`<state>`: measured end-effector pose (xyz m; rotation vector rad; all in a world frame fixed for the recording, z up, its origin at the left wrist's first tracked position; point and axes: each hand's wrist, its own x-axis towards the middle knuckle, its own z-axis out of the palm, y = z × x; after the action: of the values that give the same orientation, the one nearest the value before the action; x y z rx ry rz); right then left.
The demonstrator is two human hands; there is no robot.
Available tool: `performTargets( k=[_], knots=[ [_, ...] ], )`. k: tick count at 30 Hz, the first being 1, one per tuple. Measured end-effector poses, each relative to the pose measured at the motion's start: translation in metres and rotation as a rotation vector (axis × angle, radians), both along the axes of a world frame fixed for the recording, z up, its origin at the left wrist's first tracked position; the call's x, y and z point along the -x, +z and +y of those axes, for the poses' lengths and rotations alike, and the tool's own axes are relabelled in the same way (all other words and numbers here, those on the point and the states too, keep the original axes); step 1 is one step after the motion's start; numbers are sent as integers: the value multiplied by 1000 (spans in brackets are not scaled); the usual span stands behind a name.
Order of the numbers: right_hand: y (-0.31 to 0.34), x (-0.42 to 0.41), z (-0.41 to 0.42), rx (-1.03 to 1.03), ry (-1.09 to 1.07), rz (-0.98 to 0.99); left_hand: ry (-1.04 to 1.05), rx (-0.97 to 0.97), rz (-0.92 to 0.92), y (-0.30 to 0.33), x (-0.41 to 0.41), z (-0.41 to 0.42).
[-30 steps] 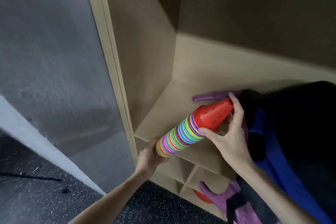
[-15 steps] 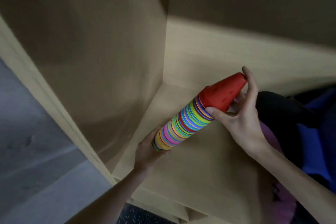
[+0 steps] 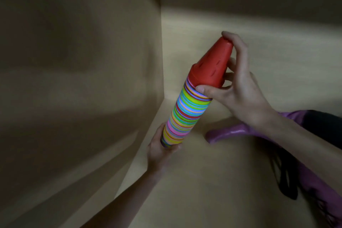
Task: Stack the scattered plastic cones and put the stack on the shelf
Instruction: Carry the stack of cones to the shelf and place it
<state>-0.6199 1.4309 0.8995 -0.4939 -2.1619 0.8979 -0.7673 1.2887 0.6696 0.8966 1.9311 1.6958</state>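
Observation:
A tall stack of plastic cones point(image 3: 188, 109), many-coloured rims topped by a red cone, leans to the right inside a wooden shelf compartment. My left hand point(image 3: 161, 152) grips the stack's bottom end, just above the shelf board point(image 3: 212, 181). My right hand point(image 3: 235, 87) holds the red top cone, thumb at its rim and fingers over its tip. I cannot tell whether the base touches the board, as my left hand hides it.
The compartment's side wall point(image 3: 83, 79) rises close on the left and its back wall point(image 3: 259, 24) stands behind the stack. A purple plastic toy with a curved handle point(image 3: 227, 132) and dark fabric lies on the board at the right.
The view has moved deeper into the compartment. The stack has tipped from nearly lying flat to steeply upright, and its base has come down toward the shelf board.

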Motion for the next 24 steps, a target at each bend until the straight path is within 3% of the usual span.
performTargets(
  k=[7, 14, 24],
  knots=[
    [2, 45, 53, -18, 51, 8, 22, 22, -49, -25, 39, 65],
    [4, 83, 81, -104, 32, -46, 154, -115, -149, -20, 45, 99],
    [-2, 128, 103, -116, 75, -39, 335, 2, -85, -8, 60, 116]
  ],
)
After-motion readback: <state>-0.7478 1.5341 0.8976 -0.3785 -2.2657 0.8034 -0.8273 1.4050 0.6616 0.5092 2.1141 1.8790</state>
